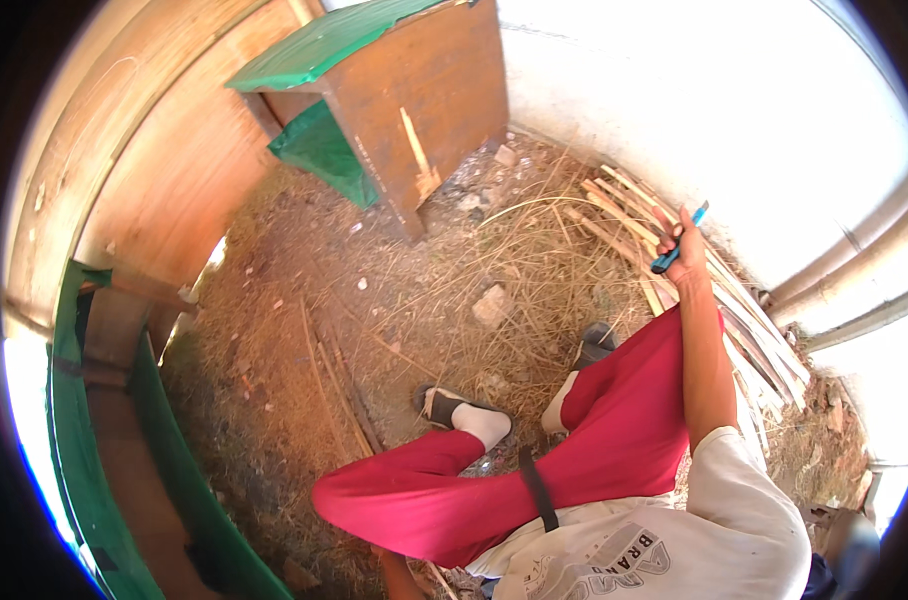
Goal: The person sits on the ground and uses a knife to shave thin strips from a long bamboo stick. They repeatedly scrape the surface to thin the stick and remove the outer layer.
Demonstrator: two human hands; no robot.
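The left hand is hidden past the red trousers [614, 430], so its state cannot be told. Farther out, the right hand [683, 248] is closed around a slim blue tool [664, 263], near piled wooden strips [759, 345]; beyond stands a brown desk [444, 90].

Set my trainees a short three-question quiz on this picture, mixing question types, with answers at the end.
1. Which hand holds the slim blue tool?
2. True or false: the pile of pale strips lies on the left side of the picture.
3. Fill in: the brown wooden desk at the back has a ____ covering on top.

Key: 1. The right hand. 2. False; it lies on the right. 3. Green.
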